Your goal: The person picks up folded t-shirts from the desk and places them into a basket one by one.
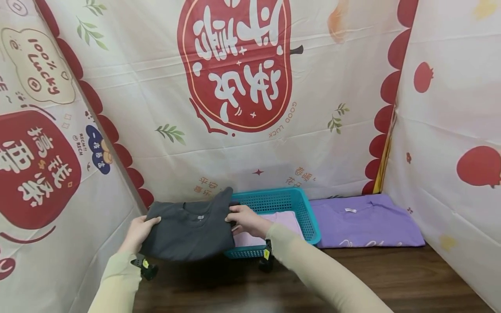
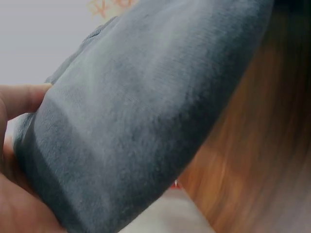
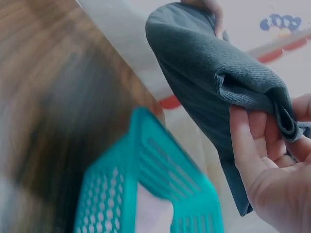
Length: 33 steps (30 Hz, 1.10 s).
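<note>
A folded dark grey T-shirt (image 1: 188,234) hangs between both hands above the table, overlapping the basket's left end in the head view. My left hand (image 1: 138,232) pinches its left edge, thumb on top and fingers underneath. At the opposite edge my right hand (image 1: 246,219) grips the shirt; in the right wrist view its fingers curl under the folded layers (image 3: 252,92). Below my right forearm stands a teal plastic basket (image 1: 309,217) with perforated walls. Inside it lies a folded pale pink garment (image 1: 287,219), partly covered by my right arm.
A folded purple T-shirt (image 1: 364,221) with white lettering lies on the brown wooden table (image 1: 352,269), right of the basket. Printed cloth walls (image 1: 250,152) enclose the table at the back and both sides. Small black wrist devices (image 1: 266,261) are strapped to the wrists.
</note>
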Each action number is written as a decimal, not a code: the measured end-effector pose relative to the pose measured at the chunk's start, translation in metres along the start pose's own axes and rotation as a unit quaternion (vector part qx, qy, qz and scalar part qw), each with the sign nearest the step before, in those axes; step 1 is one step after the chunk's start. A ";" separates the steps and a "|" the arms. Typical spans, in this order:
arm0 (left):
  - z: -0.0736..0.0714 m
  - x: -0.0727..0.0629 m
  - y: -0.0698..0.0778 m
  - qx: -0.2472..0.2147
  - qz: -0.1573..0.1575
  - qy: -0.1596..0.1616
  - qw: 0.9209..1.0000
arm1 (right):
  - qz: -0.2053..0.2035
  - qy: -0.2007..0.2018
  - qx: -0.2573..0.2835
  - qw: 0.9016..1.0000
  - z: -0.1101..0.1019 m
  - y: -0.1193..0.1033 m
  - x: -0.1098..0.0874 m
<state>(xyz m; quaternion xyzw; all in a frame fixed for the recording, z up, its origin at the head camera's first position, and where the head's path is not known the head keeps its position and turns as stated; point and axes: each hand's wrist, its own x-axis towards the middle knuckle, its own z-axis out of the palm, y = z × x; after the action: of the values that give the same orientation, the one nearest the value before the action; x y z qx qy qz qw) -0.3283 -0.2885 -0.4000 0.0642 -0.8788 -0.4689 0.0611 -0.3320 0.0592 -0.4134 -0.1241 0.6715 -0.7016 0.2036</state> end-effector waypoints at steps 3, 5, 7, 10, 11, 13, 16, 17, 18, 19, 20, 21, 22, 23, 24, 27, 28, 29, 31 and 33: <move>0.014 0.006 0.010 -0.002 0.012 0.005 1.000 | -0.001 0.009 -0.004 1.000 -0.019 -0.003 -0.002; 0.024 0.009 0.016 -0.004 0.016 0.009 1.000 | 0.000 0.017 -0.008 1.000 -0.031 -0.004 -0.005; 0.034 0.013 0.023 -0.005 0.021 0.010 1.000 | 0.002 0.027 -0.014 1.000 -0.043 -0.006 -0.007; 0.049 0.017 0.032 -0.013 0.023 0.009 1.000 | 0.007 0.041 -0.017 0.999 -0.060 -0.008 -0.011; 0.054 0.018 0.035 -0.018 0.023 0.007 1.000 | 0.009 0.045 -0.018 0.999 -0.065 -0.009 -0.012; 0.064 0.020 0.040 -0.032 0.020 0.003 0.999 | 0.015 0.052 -0.019 0.998 -0.075 -0.011 -0.015; 0.078 0.022 0.046 -0.058 0.018 -0.004 0.998 | 0.021 0.056 -0.020 0.998 -0.088 -0.014 -0.019; 0.082 0.023 0.048 -0.067 0.018 -0.007 0.998 | 0.023 0.055 -0.021 0.998 -0.092 -0.015 -0.020; 0.086 0.025 0.049 -0.074 0.017 -0.010 0.997 | 0.024 0.052 -0.022 0.998 -0.097 -0.016 -0.021; 0.090 0.025 0.052 -0.079 0.017 -0.012 0.997 | 0.025 0.051 -0.023 0.998 -0.101 -0.016 -0.023; 0.094 0.026 0.053 -0.084 0.017 -0.014 0.996 | 0.026 0.048 -0.023 0.998 -0.106 -0.017 -0.024; 0.098 0.028 0.055 -0.089 0.017 -0.017 0.996 | 0.027 0.047 -0.022 0.998 -0.111 -0.018 -0.025; 0.102 0.028 0.057 -0.091 0.018 -0.018 0.996 | 0.026 0.046 -0.026 0.998 -0.116 -0.018 -0.026; 0.107 0.029 0.059 -0.095 0.018 -0.020 0.995 | 0.026 0.045 -0.024 0.998 -0.121 -0.019 -0.027; 0.111 0.029 0.061 -0.100 0.019 -0.022 0.995 | 0.026 0.044 -0.023 0.998 -0.126 -0.019 -0.028; 0.125 0.029 0.067 -0.113 0.022 -0.024 0.993 | 0.021 0.042 -0.023 0.999 -0.142 -0.019 -0.032; 0.130 0.028 0.069 -0.118 0.021 -0.024 0.993 | 0.020 0.043 -0.022 0.999 -0.147 -0.018 -0.033; 0.134 0.028 0.070 -0.124 0.021 -0.025 0.992 | 0.021 0.043 -0.021 0.999 -0.151 -0.017 -0.035; 0.142 0.027 0.073 -0.131 0.020 -0.026 0.991 | 0.020 0.040 -0.032 0.998 -0.159 -0.016 -0.038; 0.149 0.027 0.074 -0.138 0.019 -0.029 0.990 | 0.024 0.046 -0.040 0.998 -0.165 -0.015 -0.041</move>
<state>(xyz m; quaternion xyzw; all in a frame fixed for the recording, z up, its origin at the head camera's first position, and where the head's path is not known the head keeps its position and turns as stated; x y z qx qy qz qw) -0.3836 -0.1305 -0.4194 0.0253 -0.8081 -0.5862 0.0527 -0.3710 0.2251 -0.4054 -0.0834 0.7102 -0.6744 0.1841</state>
